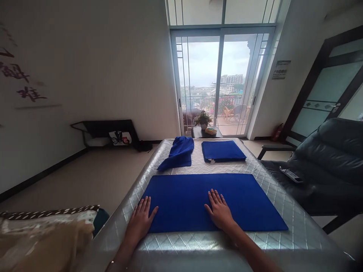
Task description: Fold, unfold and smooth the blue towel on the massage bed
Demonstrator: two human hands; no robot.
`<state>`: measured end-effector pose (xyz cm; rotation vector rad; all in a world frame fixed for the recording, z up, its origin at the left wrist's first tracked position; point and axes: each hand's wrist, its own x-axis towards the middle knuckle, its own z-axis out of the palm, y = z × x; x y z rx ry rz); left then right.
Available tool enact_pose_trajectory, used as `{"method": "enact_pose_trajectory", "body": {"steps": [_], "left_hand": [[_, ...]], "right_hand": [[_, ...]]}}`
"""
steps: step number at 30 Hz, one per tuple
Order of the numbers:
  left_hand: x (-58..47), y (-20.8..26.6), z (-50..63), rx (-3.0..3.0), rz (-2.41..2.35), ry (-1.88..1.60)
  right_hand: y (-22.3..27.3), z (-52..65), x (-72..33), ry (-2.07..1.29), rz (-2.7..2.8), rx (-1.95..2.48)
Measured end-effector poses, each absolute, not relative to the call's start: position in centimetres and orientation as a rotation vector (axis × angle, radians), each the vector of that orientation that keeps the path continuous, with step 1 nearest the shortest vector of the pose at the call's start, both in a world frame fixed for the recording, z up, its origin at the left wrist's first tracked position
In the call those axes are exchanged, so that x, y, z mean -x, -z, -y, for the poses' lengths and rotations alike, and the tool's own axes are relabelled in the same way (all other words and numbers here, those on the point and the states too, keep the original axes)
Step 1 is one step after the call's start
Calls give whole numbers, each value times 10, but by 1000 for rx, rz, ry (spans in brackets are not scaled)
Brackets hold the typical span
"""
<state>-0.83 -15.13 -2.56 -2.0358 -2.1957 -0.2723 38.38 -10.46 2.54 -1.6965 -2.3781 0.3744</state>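
A blue cloth [181,204], folded into a long flat rectangle, lies across the near part of the table. My left hand [143,215] rests at its left edge, fingers extended, partly over the silver table cover. On the cloth, right of its middle, my right hand [219,208] lies flat with fingers stretched forward. Farther back sits a folded stack of blue cloth [223,150] with a small white tag at its near edge. Left of that stack is a crumpled blue cloth [179,152], bunched at its far end.
The table has a silver quilted cover [159,241]. A black armchair [326,170] stands close on the right, with a white device on its seat. A potted plant [203,120] is beyond the far edge, before glass sliding doors. Bedding-like fabric [45,238] lies at lower left.
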Motion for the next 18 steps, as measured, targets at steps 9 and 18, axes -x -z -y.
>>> {"method": "enact_pose_trajectory", "body": {"steps": [9, 18], "left_hand": [[18, 34, 151, 2067, 2133, 272], [-66, -3, 121, 2211, 2277, 198]], "right_hand": [[2, 99, -543, -46, 2150, 2214], [11, 100, -604, 24, 2044, 2226]]}}
